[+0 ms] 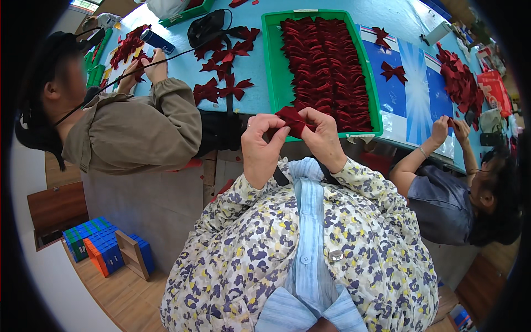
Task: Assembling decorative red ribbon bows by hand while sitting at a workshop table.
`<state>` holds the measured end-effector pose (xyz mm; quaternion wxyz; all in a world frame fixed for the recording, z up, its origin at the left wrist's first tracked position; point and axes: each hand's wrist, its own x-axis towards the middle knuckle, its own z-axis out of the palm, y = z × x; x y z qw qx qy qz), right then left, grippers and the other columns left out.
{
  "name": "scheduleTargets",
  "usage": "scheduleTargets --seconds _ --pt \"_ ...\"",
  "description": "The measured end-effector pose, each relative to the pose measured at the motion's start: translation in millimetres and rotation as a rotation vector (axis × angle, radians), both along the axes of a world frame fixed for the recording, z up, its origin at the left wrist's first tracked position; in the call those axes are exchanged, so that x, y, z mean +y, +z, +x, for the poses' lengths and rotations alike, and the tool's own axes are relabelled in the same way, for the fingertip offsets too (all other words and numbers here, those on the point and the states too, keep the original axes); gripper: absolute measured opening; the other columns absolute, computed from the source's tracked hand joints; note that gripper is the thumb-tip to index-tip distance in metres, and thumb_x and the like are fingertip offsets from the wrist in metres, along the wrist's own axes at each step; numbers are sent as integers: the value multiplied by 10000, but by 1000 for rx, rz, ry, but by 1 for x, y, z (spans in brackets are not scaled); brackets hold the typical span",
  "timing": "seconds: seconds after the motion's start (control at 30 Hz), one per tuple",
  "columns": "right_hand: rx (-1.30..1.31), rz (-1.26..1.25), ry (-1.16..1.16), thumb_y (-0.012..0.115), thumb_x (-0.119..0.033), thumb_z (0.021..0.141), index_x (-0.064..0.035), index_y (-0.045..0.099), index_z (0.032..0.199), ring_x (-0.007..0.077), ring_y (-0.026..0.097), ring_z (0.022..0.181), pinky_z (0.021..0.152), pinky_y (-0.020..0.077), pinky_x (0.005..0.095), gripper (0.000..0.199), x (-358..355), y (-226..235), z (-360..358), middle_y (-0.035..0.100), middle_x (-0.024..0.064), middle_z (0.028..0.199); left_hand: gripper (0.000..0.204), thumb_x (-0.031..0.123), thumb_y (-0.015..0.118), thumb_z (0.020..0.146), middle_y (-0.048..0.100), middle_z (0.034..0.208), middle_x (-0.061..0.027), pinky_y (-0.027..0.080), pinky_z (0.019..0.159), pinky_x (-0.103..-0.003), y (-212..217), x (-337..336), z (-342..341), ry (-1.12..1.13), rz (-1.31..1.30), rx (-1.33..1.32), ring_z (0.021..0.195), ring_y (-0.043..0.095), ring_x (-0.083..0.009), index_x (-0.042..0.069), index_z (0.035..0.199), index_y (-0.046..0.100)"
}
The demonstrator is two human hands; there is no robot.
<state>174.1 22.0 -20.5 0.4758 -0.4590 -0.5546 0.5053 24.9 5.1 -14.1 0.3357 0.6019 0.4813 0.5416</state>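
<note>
A dark red fabric bow point(293, 120) is held in front of my chest, at the near edge of a green tray. My left hand point(260, 146) pinches its left side between thumb and fingers. My right hand point(325, 139) grips the other side, its fingers closed over the cloth. Parts of the bow are hidden under my fingers. Just beyond my hands, the green tray point(272, 72) stands on the table, with dense rows of similar red bows point(326, 66) packed inside it.
Loose bows point(232, 86) lie on the blue table point(257, 105) left of the tray, near a black bag point(209, 27). At left a co-worker point(138, 127) handles red bows; another point(442, 205) works at right, near a red heap point(460, 77). Blue crates point(105, 249) stand on the floor.
</note>
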Motion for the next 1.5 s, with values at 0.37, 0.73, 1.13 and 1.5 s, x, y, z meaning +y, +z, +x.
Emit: scheduleTargets --seconds 0.37,0.73,1.13,1.5 --pt "-57 120 -54 657 -75 770 35 616 859 48 535 619 526 421 224 148 1 1 -9 621 62 680 197 -46 643 789 595 900 -38 446 686 -200 9 -6 -2 -36 -215 -309 799 547 -79 -2 959 554" --pt "-46 119 -66 602 -36 785 40 612 880 60 584 653 561 467 228 122 -6 2 -9 638 73 697 191 -58 657 756 531 997 -66 467 781 -238 -13 -4 1 -50 -188 -472 841 551 -120 -29 933 590" --pt "-163 203 -70 601 -20 749 36 612 861 99 618 636 557 483 244 126 -7 -7 3 648 110 705 130 62 670 796 516 989 -36 418 670 -212 1 -12 2 -198 -458 -527 771 507 -82 -21 895 656" --pt "-250 233 -60 656 -48 757 29 611 867 173 635 628 546 489 275 141 -7 -1 4 631 125 733 125 14 682 788 649 868 -37 449 743 -212 -10 -11 2 -98 -433 -529 797 569 -84 -6 905 644"
